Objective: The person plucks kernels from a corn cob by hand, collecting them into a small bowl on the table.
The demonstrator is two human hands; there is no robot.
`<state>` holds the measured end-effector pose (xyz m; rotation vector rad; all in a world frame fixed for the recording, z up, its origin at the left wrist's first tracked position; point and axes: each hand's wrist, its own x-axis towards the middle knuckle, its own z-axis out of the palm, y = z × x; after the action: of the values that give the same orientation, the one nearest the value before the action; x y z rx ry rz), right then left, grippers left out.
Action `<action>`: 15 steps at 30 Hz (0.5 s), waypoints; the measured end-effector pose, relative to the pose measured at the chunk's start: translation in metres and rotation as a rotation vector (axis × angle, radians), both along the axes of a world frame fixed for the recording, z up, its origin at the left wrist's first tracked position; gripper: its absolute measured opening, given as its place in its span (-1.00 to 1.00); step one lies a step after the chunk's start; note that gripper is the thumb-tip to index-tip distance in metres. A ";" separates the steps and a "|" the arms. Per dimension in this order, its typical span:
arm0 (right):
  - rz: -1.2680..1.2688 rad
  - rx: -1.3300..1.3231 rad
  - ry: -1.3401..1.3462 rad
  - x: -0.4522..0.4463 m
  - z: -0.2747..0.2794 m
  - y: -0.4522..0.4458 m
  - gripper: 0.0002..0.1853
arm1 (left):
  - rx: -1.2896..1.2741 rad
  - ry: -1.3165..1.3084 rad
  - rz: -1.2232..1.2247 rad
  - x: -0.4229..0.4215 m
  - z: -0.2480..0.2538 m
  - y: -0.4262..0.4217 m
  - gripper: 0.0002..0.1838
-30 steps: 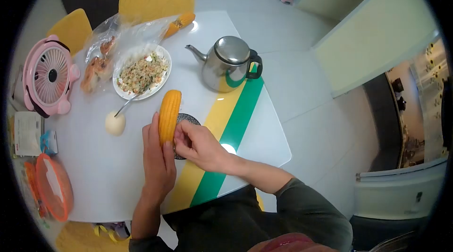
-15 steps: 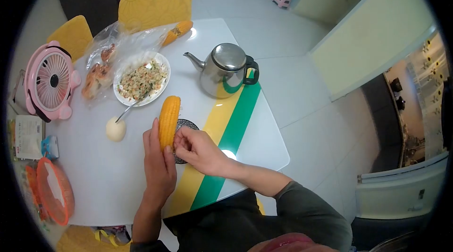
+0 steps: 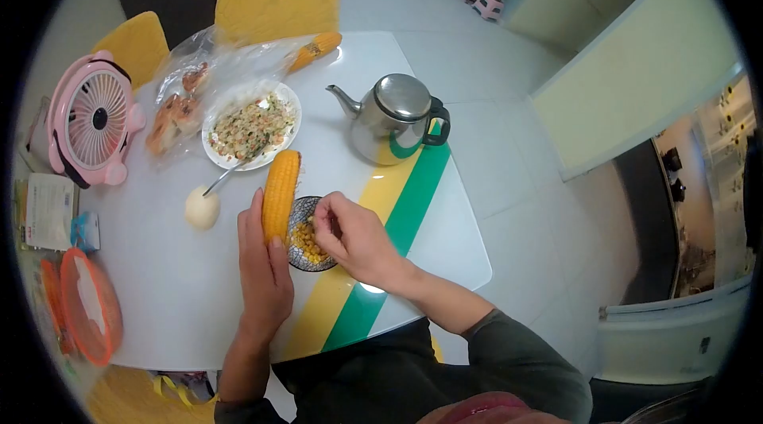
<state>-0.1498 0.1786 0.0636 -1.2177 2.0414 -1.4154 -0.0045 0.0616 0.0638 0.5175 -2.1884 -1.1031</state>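
Observation:
An ear of yellow corn [image 3: 280,193] stands tilted in my left hand [image 3: 264,277], which is wrapped round its lower half. To the right of the ear, my right hand [image 3: 356,241] hangs over a small patterned bowl [image 3: 303,208], thumb and fingers pinched together. Whatever lies between those fingertips is hidden. Loose corn kernels [image 3: 305,244] lie in the bowl, partly covered by my right hand.
Behind the corn are a plate [image 3: 292,138] of chopped food with a spoon, bagged bread [image 3: 173,118] and another corn ear [image 3: 315,50]. A steel kettle [image 3: 397,126] stands right. On the left are a round pale bun [image 3: 202,209], pink fan [image 3: 94,118] and orange basket [image 3: 111,321].
My right hand has moved off the corn to the right, over the bowl, and the kernels there now show. The left hand still grips the ear. The view has shifted slightly.

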 end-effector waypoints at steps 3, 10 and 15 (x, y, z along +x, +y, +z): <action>0.029 0.005 0.152 0.003 -0.003 -0.004 -0.87 | 0.055 0.015 0.004 0.001 -0.002 -0.006 -0.40; 0.080 0.040 0.260 -0.003 -0.010 -0.002 -0.91 | 0.188 0.049 -0.007 0.003 -0.008 -0.009 -0.44; 0.114 0.042 0.311 -0.004 -0.009 -0.002 -0.91 | 0.225 0.050 -0.017 0.003 -0.010 -0.008 -0.45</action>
<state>-0.1536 0.1770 0.0544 -1.5918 2.1452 -1.1857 -0.0017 0.0538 0.0543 0.5624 -2.0407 -1.3662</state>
